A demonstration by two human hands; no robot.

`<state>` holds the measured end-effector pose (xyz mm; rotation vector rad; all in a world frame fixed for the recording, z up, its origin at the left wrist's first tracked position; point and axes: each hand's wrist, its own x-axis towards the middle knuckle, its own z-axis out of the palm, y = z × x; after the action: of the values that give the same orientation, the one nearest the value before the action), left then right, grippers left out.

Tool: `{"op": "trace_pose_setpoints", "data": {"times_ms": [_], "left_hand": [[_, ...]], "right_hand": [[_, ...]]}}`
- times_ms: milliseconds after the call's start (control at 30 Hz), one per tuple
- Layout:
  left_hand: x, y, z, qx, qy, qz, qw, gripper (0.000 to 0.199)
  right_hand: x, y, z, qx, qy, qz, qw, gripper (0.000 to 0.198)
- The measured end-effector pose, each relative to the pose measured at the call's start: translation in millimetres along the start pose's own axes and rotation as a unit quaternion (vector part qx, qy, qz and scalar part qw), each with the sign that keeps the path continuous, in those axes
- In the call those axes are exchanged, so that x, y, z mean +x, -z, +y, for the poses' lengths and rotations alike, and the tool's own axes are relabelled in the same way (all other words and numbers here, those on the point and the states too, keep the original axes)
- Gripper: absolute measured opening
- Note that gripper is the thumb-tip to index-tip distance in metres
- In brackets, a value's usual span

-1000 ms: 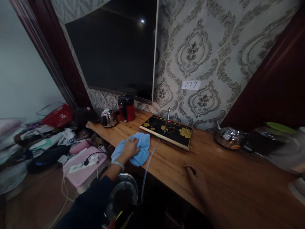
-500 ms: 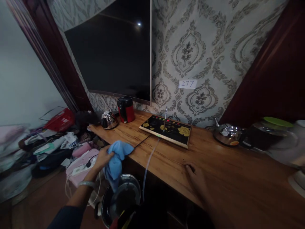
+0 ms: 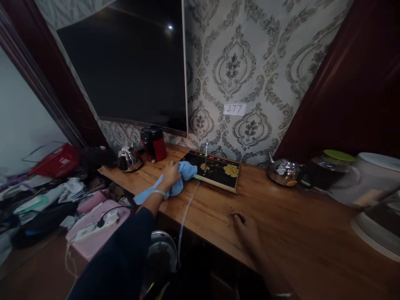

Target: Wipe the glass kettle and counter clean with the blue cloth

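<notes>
My left hand [image 3: 171, 174] is closed on a blue cloth [image 3: 186, 171], bunched at the left front corner of a black electric tea stove [image 3: 215, 168] with gold flowers. From my view the cloth hides that corner. Its loose end trails left under my wrist across the wooden counter [image 3: 212, 212]. A thin metal spout [image 3: 206, 156] stands up from the stove, and small red lights glow along its back edge. My right hand [image 3: 245, 227] rests on the counter in front of the stove, fingers curled in, with no held object showing. Small dark specks lie beside it.
A clear hose [image 3: 186, 216] runs from the stove over the counter's front edge. Left stand a steel kettle [image 3: 128, 159] and a red-black appliance [image 3: 153, 143]; right, another kettle [image 3: 285, 171] and a glass pitcher [image 3: 328, 171]. A metal pot [image 3: 161, 252] sits below.
My left hand has carried the blue cloth from beyond the counter's front edge, above the pot, up and right to the stove. My right hand stays resting on the counter. The view has shifted slightly.
</notes>
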<state>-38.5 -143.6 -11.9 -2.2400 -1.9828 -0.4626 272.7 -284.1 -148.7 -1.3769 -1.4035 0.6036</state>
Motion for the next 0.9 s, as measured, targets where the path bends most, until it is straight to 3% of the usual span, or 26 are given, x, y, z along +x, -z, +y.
{"op": "trace_pose_setpoints", "data": {"times_ms": [167,333,467,567,667,900], "left_hand": [[-4,-29,45,0.006,-0.05,-0.066,0.997,0.036],[-16,-26,92,0.026,-0.199,-0.091,0.975,0.035],[-19,-19,133,-0.009,-0.275,-0.104,0.956,0.034],[-17,-22,163,-0.028,-0.279,-0.065,0.958,0.038],[-18,-33,184,-0.024,-0.249,-0.07,0.966,0.045],[-52,-53,185,-0.024,-0.222,-0.059,0.973,0.046]], "right_hand": [[0,-1,-1,-0.008,0.01,0.003,1.0,0.025],[0,-1,-6,-0.001,0.021,0.007,1.0,0.024],[1,-1,-5,0.0,0.027,0.01,1.0,0.022],[2,-3,-3,0.005,0.036,0.017,0.999,0.022],[3,-4,-1,0.003,0.045,0.022,0.999,0.023],[4,-6,2,0.009,0.035,0.027,0.999,0.022]]}}
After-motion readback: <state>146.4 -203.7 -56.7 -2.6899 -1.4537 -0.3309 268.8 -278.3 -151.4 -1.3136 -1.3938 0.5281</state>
